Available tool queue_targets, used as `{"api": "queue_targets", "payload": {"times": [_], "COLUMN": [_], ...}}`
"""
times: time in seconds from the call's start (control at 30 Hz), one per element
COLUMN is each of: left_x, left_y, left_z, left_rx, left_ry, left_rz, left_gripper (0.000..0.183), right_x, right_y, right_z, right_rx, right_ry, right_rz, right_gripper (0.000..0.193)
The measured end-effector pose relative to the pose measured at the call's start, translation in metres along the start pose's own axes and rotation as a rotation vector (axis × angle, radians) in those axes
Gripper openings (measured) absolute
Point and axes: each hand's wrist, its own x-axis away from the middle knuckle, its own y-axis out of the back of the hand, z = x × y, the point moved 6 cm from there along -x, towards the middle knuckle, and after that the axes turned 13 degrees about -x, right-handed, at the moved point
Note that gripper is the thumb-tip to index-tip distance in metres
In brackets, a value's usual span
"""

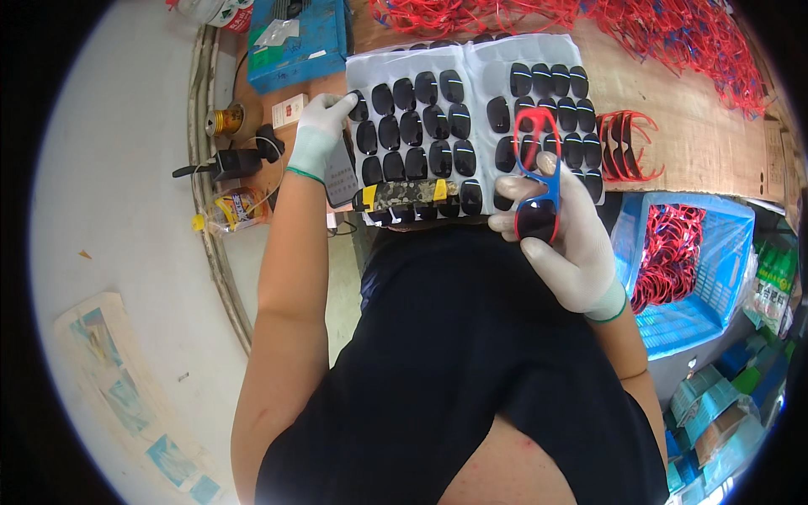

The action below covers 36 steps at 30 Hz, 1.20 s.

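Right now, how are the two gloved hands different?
The left hand touches a dark lens, while the right hand holds red-and-blue glasses. The left hand is by the left edge of the white sheets; the right hand is near their lower right corner. Both wear green-edged white gloves.

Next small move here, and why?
Probably lift the corner lens off the white sheet with the left hand: its fingers are at that lens, and the glasses frame in the right hand has one dark lens while its upper rim looks empty.
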Motion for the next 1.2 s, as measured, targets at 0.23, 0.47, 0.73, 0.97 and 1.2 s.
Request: {"api": "queue_targets", "payload": {"times": [0.23,0.47,0.73,0.97,1.2], "left_x": [0.121,0.212,0.221,0.215,0.223], "left_y": [0.005,-0.064,-0.065,-0.067,-0.058], "left_z": [-0.081,-0.14,-0.144,-0.141,-0.156], "left_rx": [0.641,0.929,1.219,1.009,0.804], "left_ry": [-0.13,-0.172,-0.071,-0.138,-0.149], "left_rz": [0.157,0.777,0.912,0.782,0.627], "left_gripper": [0.029,0.023,0.022,0.028,0.032], "right_x": [0.005,-0.009,-0.008,-0.004,-0.007], "right_y": [0.007,-0.011,-0.014,-0.017,-0.024], "right_z": [-0.015,-0.019,-0.01,-0.001,0.02], "right_rx": [-0.11,0.119,0.181,0.43,0.731], "right_ry": [0.076,-0.08,-0.103,0.039,0.352], "right_rz": [0.043,-0.11,0.024,-0.044,0.042], "right_gripper": [0.052,0.021,0.016,0.015,0.01]}}
